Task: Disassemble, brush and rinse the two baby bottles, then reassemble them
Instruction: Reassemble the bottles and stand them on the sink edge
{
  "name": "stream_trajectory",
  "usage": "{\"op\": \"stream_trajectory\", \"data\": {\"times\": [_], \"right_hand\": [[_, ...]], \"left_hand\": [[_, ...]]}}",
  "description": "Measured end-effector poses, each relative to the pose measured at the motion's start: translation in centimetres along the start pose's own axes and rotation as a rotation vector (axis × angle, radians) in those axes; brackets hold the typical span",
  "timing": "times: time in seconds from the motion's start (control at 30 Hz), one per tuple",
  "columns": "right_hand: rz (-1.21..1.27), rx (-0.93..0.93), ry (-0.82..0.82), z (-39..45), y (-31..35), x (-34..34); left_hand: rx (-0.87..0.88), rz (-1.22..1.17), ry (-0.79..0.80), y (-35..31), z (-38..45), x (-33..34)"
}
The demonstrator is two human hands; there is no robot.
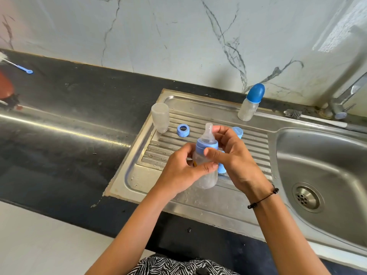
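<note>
Over the ribbed drainboard [256,147] I hold a clear baby bottle [207,175] with a light blue collar ring [205,146] and a clear teat [208,132] on top. My left hand [182,171] grips the bottle's body. My right hand [232,155] curls its fingers and thumb round the collar. An empty clear bottle body [160,117] stands upside down on the drainboard, with a loose blue ring [183,130] beside it. A light blue cap [238,132] shows behind my right hand. A second bottle with a dark blue cap [251,102] stands at the back.
The sink basin [325,167] with its drain [306,197] lies to the right, below a steel tap [345,98]. A white bottle brush [313,118] lies on the back rim. A small blue-handled brush [17,65] rests on the dark counter [59,120] far left.
</note>
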State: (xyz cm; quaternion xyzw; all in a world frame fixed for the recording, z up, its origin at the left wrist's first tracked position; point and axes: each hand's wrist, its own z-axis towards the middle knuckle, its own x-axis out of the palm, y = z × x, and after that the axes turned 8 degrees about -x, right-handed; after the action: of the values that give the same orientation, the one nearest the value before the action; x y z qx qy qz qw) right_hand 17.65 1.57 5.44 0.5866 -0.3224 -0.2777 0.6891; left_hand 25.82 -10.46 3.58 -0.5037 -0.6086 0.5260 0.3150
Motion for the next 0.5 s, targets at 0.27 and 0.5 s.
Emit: {"op": "stream_trajectory", "data": {"times": [0.27,0.5], "right_hand": [[0.227,0.107,0.035,-0.24,-0.03,-0.1],[0.117,0.112,0.023,-0.34,-0.32,-0.37]], "left_hand": [[0.005,0.094,-0.068,0.43,0.0,0.17],[0.062,0.112,-0.076,0.05,-0.23,0.31]]}}
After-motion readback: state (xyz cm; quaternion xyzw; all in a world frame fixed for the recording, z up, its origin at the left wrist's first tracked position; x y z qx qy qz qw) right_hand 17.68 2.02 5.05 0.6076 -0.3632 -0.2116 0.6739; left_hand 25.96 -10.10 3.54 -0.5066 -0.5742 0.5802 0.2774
